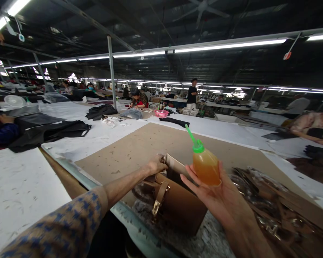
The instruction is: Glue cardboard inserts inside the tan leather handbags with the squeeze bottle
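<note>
A brown handbag (177,204) with a gold-coloured buckle on a strap sits tilted on the table's near edge, its top open towards the far side. My left hand (158,164) has its fingers closed over the bag's upper left rim. In my right hand (220,193), raised beside the bag's right end, rests a squeeze bottle (206,166) of amber liquid with a green cap and a slanted green spout. The bottle lies between thumb and palm, with the other fingers partly stretched out. Some of the bag's inside is hidden by that hand.
More brown bags or bag parts with metal fittings (274,222) are heaped at the right. Tan board (118,150) covers the table ahead. Dark cut pieces (54,134) lie to the left, and a pink basket (161,113) stands farther back. Several people work at other tables.
</note>
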Action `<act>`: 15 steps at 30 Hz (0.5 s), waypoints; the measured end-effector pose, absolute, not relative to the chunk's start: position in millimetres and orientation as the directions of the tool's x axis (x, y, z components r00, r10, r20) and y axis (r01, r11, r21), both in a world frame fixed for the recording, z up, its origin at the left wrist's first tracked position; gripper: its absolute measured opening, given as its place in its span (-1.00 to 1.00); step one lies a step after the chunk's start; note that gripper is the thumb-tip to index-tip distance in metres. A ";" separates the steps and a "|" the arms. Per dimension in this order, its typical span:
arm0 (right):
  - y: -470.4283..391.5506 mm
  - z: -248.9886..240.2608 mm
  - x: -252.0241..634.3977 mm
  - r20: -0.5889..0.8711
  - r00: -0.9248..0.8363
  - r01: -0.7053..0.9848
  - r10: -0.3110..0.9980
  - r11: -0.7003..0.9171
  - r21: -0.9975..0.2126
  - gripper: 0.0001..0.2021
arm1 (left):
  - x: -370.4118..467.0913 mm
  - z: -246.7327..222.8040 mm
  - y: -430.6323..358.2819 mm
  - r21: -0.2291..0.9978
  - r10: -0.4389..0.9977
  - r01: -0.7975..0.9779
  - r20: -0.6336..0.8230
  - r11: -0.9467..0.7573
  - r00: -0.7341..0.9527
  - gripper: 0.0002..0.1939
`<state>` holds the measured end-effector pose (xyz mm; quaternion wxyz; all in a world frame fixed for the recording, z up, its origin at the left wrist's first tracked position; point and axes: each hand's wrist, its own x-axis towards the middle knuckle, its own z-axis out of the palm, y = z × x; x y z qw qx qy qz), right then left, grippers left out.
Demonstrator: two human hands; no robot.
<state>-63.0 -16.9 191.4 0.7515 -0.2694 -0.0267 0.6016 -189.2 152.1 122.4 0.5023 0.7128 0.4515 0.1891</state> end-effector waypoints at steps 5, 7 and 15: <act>-16.4 190.6 -62.0 -0.264 0.272 -0.880 0.925 0.129 -0.457 -0.69 | -203.1 112.5 154.1 0.948 0.808 0.318 -0.164 -0.030 0.566 -0.81; -16.3 190.5 -61.9 -0.271 0.271 -0.876 0.924 0.120 -0.467 -0.67 | -204.8 109.9 156.7 0.974 0.776 0.222 -0.166 0.035 0.608 -0.75; -27.0 193.2 -58.4 -0.325 0.299 -0.875 0.897 0.122 -0.469 -0.66 | -206.4 140.5 159.2 0.974 0.645 -0.077 -0.082 0.215 0.760 -0.58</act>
